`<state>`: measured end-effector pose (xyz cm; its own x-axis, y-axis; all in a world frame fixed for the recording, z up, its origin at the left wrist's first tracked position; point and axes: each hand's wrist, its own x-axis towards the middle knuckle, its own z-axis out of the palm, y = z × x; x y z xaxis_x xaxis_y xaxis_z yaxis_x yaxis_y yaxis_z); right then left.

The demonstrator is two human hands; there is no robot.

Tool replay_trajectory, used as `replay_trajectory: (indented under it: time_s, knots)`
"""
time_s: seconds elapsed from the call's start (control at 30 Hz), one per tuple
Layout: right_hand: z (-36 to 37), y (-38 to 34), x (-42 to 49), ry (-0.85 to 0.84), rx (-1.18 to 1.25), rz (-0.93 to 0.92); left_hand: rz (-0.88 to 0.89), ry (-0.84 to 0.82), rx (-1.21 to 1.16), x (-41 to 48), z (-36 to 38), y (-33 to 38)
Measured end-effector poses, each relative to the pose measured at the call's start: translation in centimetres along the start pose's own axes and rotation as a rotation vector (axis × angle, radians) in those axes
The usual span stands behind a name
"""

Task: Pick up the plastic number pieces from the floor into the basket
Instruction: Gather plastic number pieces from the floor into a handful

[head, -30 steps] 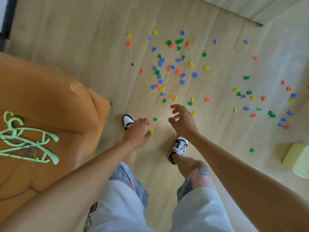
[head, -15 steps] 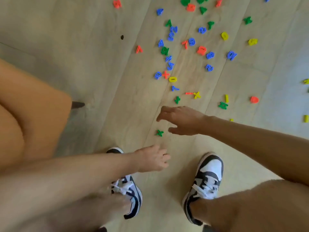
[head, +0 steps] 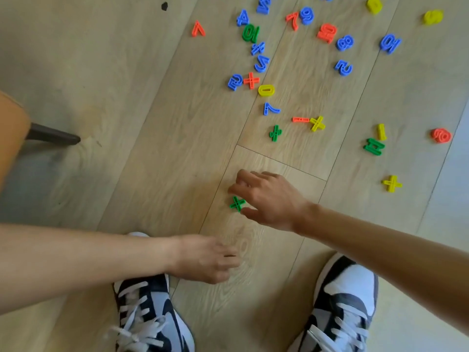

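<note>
Green, stiff and probably very light, the small plastic cross-shaped piece (head: 237, 204) lies flat on the pale wooden floor (head: 157, 153), between the spread thumb and fingers of the right hand (head: 269, 199), which grips nothing. Pinching two opposite arms looks best; flat plastic may skid. The left hand (head: 203, 259) hangs loosely curled, empty as far as shown.

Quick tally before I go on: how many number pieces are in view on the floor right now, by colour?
Blue pieces: 11 (one cut off at the top edge)
Red pieces: 6
Yellow pieces: 6
Green pieces: 4
Total: 27
</note>
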<state>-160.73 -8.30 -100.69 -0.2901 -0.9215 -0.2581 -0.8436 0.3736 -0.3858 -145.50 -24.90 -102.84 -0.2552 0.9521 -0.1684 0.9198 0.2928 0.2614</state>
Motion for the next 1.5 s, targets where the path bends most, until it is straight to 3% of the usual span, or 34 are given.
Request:
replay_trajectory:
  time_s: [0.13, 0.37, 0.8, 0.87, 0.9, 1.0, 1.07, 1.17, 1.23, 1.37, 1.5]
  knots:
    - [1.4, -0.9, 0.4, 0.083, 0.024, 0.008, -0.103, 0.095, 0.006, 0.1, -0.7, -1.6]
    - [2.8, -0.9, 1.0, 0.209, -0.076, 0.023, -0.115, 0.271, 0.067, 0.1, -1.1, -4.3]
    - [1.7, 0.1, 0.3, 0.301, -0.149, 0.161, -0.201, 0.149, 0.067, 0.8, -0.5, -4.3]
    - [1.2, 0.9, 0.2, 0.322, -0.106, 0.225, -0.413, 0.276, -0.162, 1.4, -1.1, -5.5]
    - [0.6, 1.5, 0.0, 0.355, -0.055, 0.277, -0.618, 0.421, -0.374, 2.1, -1.8, -6.1]
    - [-2.7, 3.4, -1.5, 0.568, 0.257, 0.459, -1.233, 0.873, -1.273, 5.6, -5.5, -8.4]
    - [-5.2, 3.9, -2.5, 0.698, 0.454, 0.469, -1.286, 1.032, -1.890, 8.2, -8.4, -10.2]
    - [-6.7, 3.6, -3.3, 0.708, 0.443, 0.403, -1.013, 1.109, -2.397, 11.2, -12.5, -12.0]
    - [-6.6, 3.8, -3.7, 0.692, 0.381, 0.377, -0.972, 1.064, -2.463, 12.6, -13.6, -12.8]
    - [-6.7, 5.5, -6.5, 0.747, 0.449, 0.409, -1.113, 1.086, -2.219, 15.1, -13.1, -13.8]
    - [-5.9, 8.5, -11.5, 0.803, 0.404, 0.787, -1.168, 1.067, -2.054, 16.3, -12.4, -13.9]
